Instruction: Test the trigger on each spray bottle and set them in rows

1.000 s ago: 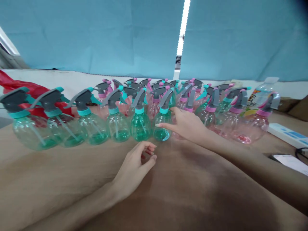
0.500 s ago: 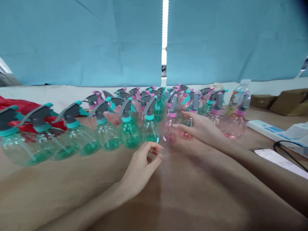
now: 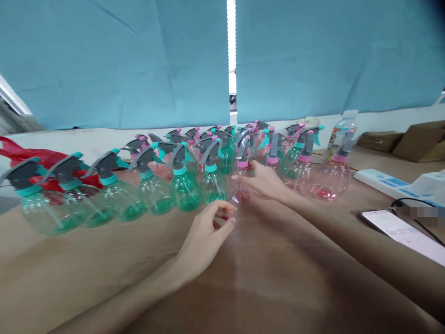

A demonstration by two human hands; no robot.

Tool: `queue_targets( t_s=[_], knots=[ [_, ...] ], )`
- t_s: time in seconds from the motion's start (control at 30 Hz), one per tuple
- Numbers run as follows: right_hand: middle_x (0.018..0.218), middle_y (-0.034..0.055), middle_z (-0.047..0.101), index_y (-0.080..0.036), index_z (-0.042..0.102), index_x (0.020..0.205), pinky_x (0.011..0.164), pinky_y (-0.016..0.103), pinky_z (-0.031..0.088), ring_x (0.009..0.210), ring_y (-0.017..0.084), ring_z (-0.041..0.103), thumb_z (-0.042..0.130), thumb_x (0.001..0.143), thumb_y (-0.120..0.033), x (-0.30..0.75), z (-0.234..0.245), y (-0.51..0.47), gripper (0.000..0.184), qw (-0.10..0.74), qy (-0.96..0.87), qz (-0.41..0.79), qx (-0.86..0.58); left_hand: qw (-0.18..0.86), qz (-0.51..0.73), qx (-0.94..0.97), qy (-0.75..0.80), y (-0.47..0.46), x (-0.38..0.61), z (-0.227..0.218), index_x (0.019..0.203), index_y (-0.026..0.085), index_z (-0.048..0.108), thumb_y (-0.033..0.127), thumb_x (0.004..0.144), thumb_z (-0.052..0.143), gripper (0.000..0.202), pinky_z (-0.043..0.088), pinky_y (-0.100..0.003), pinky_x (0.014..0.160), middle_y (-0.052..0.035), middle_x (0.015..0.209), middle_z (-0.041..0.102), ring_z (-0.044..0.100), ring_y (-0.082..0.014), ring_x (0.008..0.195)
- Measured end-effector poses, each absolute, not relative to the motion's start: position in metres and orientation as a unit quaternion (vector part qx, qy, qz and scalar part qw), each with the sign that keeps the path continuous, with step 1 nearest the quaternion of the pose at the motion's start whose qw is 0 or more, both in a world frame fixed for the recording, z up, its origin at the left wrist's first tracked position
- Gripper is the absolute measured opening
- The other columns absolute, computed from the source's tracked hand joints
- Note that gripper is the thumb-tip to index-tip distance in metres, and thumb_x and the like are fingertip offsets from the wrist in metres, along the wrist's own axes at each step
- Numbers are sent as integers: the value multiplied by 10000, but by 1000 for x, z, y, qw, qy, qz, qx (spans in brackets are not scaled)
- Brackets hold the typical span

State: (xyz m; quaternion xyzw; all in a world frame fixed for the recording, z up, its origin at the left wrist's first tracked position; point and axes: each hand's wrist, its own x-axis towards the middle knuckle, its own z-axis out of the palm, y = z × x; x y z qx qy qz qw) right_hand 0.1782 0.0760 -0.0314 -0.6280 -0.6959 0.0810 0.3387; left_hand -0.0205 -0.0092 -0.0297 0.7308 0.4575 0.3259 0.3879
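Note:
A long row of green spray bottles (image 3: 182,188) with teal collars and grey triggers runs from the left to the middle of the brown table (image 3: 264,278). Pink spray bottles (image 3: 330,178) continue the row to the right, and several more of both colours stand behind. My right hand (image 3: 266,182) reaches in and grips a pink spray bottle (image 3: 241,185) beside the last green one. My left hand (image 3: 205,236) rests on the table just in front of the row, fingers loosely curled, holding nothing.
A red plastic bag (image 3: 38,160) lies at the far left behind the bottles. A drink bottle (image 3: 339,132), a white power strip (image 3: 385,183), a phone (image 3: 405,232) with a black cable and cardboard boxes (image 3: 417,144) sit at the right. Blue curtains hang behind.
My right hand left the last green bottle, moved right to the pink bottles and closed on one. My left hand stayed on the table. The camera turned slightly right.

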Motion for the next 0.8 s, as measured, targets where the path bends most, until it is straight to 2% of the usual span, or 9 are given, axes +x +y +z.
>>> queue_targets(
  t_s=[0.13, 0.27, 0.37, 0.43, 0.53, 0.67, 0.8],
  knots=[
    [1009, 140, 689, -181, 580, 940, 711, 415, 496, 918, 327, 658, 563, 808, -619, 182, -30, 63, 457, 322, -707, 77, -625, 405, 349, 724, 436, -11, -19, -28, 946, 220, 548, 243, 883, 519, 73, 502, -301, 734, -16, 979, 597, 587, -171, 886],
    [1006, 105, 689, -203, 566, 950, 667, 379, 480, 911, 305, 658, 552, 825, -607, 184, -27, 28, 424, 302, -722, 66, -618, 374, 391, 721, 434, -5, -10, -21, 976, 209, 539, 285, 867, 559, 134, 496, -324, 798, -35, 1033, 590, 592, -187, 954],
    [980, 53, 692, -226, 568, 927, 635, 350, 462, 885, 284, 663, 610, 804, -556, 183, -24, -5, 355, 285, -743, 56, -603, 333, 395, 736, 437, 0, 2, -12, 1128, 207, 507, 339, 827, 631, 351, 470, -367, 914, -78, 1210, 548, 533, -226, 1133],
    [907, 32, 692, -229, 569, 933, 600, 338, 449, 822, 267, 669, 612, 781, -610, 182, -22, -25, 413, 272, -766, 51, -580, 334, 381, 746, 431, 0, 10, -5, 1246, 208, 453, 357, 792, 676, 528, 452, -387, 963, -101, 1326, 492, 480, -249, 1220],
    [846, 20, 685, -234, 583, 945, 564, 334, 446, 788, 266, 670, 615, 721, -705, 179, -20, -48, 523, 272, -782, 43, -559, 364, 367, 756, 401, -7, 18, 3, 1327, 211, 389, 368, 782, 692, 643, 451, -402, 970, -106, 1332, 503, 530, -249, 1166],
    [943, 44, 690, -233, 587, 972, 615, 377, 497, 870, 297, 662, 670, 624, -739, 170, -22, -67, 620, 269, -796, 59, -539, 386, 375, 757, 370, -22, 20, 4, 1273, 255, 436, 387, 829, 646, 509, 467, -401, 943, -65, 1261, 577, 595, -231, 1075],
    [994, 67, 674, -199, 579, 1040, 682, 437, 534, 902, 310, 640, 709, 531, -766, 162, -27, -74, 773, 279, -809, 74, -512, 385, 394, 747, 371, -33, 13, 0, 1162, 234, 522, 332, 848, 602, 339, 491, -379, 894, -53, 1153, 633, 612, -229, 1045]
  ],
)
